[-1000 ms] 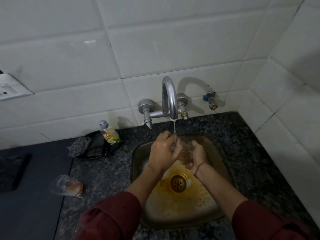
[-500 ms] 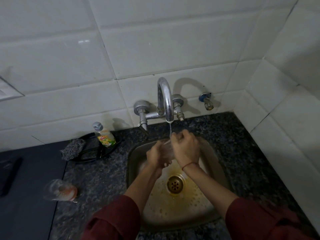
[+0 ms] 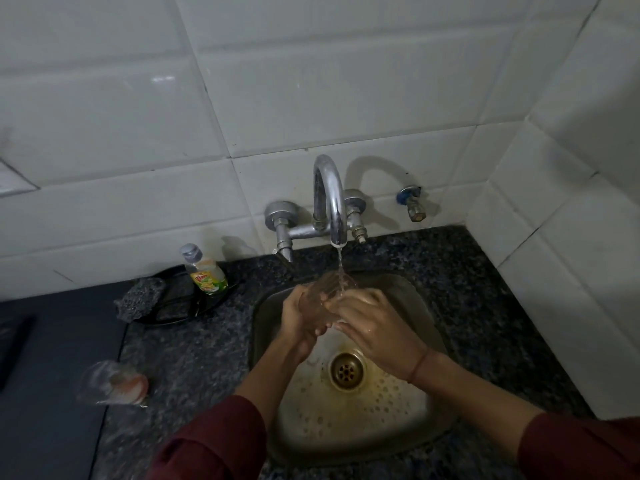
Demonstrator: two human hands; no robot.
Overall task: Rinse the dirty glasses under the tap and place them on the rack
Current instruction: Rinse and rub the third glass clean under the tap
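Observation:
A clear drinking glass (image 3: 327, 289) is held over the steel sink (image 3: 429, 327), its mouth up under the thin stream from the chrome tap (image 3: 330, 199). My left hand (image 3: 299, 318) wraps the glass from the left. My right hand (image 3: 375, 329) presses against it from the right, fingers over its lower side. A second glass (image 3: 110, 382) with an orange-red smear lies on its side on the dark speckled counter at the left, blurred. No rack is in view.
A dish-soap bottle (image 3: 204, 270) and a steel scrubber (image 3: 140, 297) sit on a black tray (image 3: 180, 306) left of the sink. A small brass valve (image 3: 412, 204) sticks out of the tiled wall. White tiled walls close the back and right.
The glass has turned mouth-up under the stream. My right hand slid from over the glass to its right side, and my left hand shifted to grip it from the left.

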